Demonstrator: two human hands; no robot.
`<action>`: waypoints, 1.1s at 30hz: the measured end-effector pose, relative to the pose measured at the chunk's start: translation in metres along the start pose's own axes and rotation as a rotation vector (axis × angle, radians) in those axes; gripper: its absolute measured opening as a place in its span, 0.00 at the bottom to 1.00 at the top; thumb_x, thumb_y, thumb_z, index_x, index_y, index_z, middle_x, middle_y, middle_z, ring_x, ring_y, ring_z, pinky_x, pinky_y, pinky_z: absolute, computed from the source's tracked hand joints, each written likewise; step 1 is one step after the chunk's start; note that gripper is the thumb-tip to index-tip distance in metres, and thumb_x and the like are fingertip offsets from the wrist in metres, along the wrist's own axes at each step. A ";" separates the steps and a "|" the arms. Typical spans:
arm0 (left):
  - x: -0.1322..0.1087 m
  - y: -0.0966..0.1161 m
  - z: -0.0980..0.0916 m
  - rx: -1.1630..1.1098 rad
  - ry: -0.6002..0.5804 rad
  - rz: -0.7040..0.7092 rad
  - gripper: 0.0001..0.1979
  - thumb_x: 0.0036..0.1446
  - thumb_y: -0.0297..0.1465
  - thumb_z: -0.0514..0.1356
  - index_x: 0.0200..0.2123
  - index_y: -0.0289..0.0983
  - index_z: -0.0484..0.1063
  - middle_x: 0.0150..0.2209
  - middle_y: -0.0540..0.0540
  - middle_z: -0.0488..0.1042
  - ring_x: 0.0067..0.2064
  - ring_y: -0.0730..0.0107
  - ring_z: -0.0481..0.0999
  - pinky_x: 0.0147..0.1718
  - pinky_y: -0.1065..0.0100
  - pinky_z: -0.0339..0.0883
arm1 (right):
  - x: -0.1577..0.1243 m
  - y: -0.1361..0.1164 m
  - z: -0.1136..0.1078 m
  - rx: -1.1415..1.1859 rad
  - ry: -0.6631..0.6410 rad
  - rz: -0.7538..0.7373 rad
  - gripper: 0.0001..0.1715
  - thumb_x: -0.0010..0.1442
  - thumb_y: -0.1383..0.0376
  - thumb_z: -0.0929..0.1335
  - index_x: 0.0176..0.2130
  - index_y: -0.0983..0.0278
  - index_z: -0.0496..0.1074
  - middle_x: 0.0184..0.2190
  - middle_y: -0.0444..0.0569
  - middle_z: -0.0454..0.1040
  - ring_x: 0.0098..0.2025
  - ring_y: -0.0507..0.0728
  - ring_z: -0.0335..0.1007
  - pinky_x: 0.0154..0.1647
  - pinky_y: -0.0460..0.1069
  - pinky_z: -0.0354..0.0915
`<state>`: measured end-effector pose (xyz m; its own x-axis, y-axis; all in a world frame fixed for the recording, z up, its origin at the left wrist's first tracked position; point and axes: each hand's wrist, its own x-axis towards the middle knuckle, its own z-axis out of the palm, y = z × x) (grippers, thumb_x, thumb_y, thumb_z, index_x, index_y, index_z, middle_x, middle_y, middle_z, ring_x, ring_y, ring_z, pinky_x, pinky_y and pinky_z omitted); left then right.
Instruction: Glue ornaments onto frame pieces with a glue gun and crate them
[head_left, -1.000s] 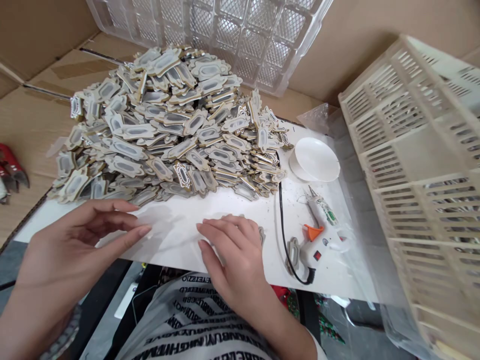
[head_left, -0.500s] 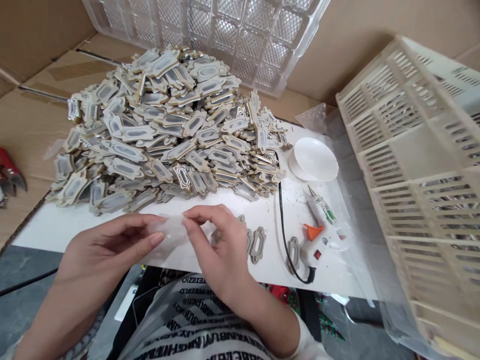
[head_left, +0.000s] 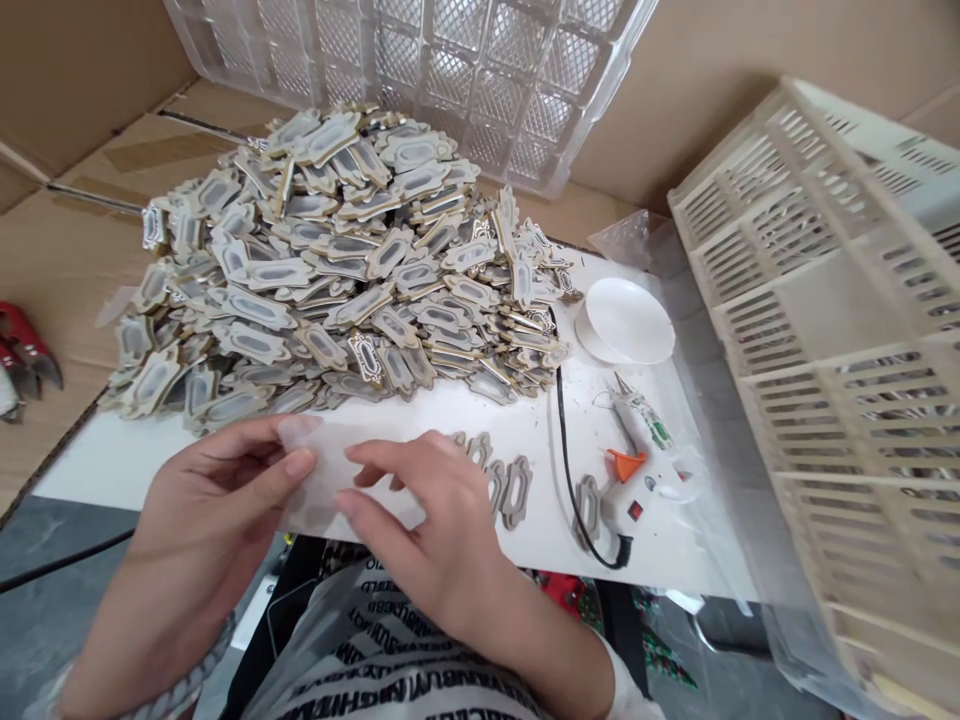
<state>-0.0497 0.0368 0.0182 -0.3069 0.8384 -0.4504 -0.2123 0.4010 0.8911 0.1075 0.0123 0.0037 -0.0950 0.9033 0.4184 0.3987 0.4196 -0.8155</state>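
Observation:
My left hand (head_left: 214,500) and my right hand (head_left: 420,520) hold a small clear plastic bag (head_left: 330,480) between them over the near edge of the white board (head_left: 480,420). The left thumb and fingers pinch the bag's left end. My right fingers press on its right side. A few flat ornate frame-shaped pieces (head_left: 504,486) lie on the board just right of my right hand. A big heap of the same beige and gold pieces (head_left: 337,260) fills the board's far left.
A hot glue gun (head_left: 637,430) with a black cord (head_left: 570,470) lies at the right, beside a white round dish (head_left: 628,320). A cream slatted crate (head_left: 832,330) stands at the right. A clear compartment tray (head_left: 450,70) leans at the back. Red pliers (head_left: 22,355) lie at the far left.
My hands rose from lying flat on the board, came together and took hold of the clear bag. The loose frame pieces that my right hand covered now show.

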 end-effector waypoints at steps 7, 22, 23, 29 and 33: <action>-0.015 0.000 0.020 -0.058 -0.208 -0.180 0.26 0.21 0.42 0.83 0.27 0.40 0.82 0.28 0.49 0.78 0.27 0.73 0.73 0.26 0.76 0.73 | -0.006 -0.003 -0.004 0.228 0.143 0.112 0.03 0.67 0.67 0.72 0.40 0.60 0.78 0.33 0.43 0.85 0.31 0.51 0.81 0.38 0.45 0.76; -0.023 -0.015 0.048 -0.118 -0.603 -0.206 0.24 0.34 0.41 0.81 0.19 0.36 0.70 0.19 0.54 0.67 0.22 0.78 0.66 0.21 0.80 0.65 | -0.029 0.014 -0.046 0.051 0.127 -0.038 0.19 0.64 0.56 0.75 0.50 0.58 0.69 0.37 0.45 0.81 0.37 0.54 0.79 0.40 0.49 0.76; -0.024 -0.016 0.048 -0.122 -0.622 -0.197 0.24 0.35 0.41 0.81 0.20 0.36 0.70 0.19 0.54 0.67 0.22 0.78 0.66 0.21 0.80 0.64 | -0.029 0.015 -0.052 0.085 0.098 -0.001 0.26 0.62 0.54 0.76 0.55 0.57 0.69 0.42 0.48 0.81 0.41 0.55 0.79 0.43 0.50 0.76; -0.030 -0.023 0.049 -0.130 -0.795 -0.241 0.22 0.38 0.43 0.80 0.23 0.38 0.72 0.20 0.53 0.68 0.23 0.76 0.65 0.23 0.77 0.63 | -0.028 0.022 -0.062 0.467 -0.044 0.154 0.29 0.63 0.50 0.74 0.60 0.51 0.72 0.54 0.50 0.77 0.51 0.56 0.77 0.50 0.51 0.76; -0.030 -0.026 0.051 -0.091 -0.842 -0.269 0.24 0.35 0.46 0.80 0.23 0.37 0.74 0.20 0.53 0.67 0.24 0.77 0.62 0.24 0.76 0.60 | -0.024 0.023 -0.066 0.561 -0.133 0.141 0.21 0.61 0.59 0.77 0.53 0.51 0.78 0.54 0.48 0.76 0.57 0.57 0.75 0.58 0.55 0.74</action>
<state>0.0120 0.0200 0.0116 0.5409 0.7273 -0.4224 -0.2623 0.6230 0.7369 0.1787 -0.0054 0.0016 -0.2037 0.9421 0.2665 -0.1242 0.2451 -0.9615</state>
